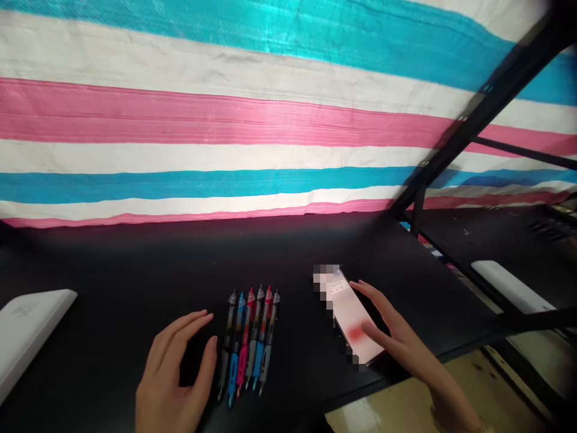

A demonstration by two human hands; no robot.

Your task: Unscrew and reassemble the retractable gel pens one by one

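Note:
Several click pens with black, blue and red grips lie side by side in a row on a black table. My left hand rests just left of the pens, fingers stretched out and open, holding nothing. My right hand is on a phone lying on the table to the right of the pens. Its thumb touches the lit pink-white screen and its fingers lie along the phone's right edge.
A white flat object lies at the table's left edge. A striped pink, white and cyan tarp hangs behind. A black metal frame rises at right, with another black surface and a white object beyond. The floor shows at bottom right.

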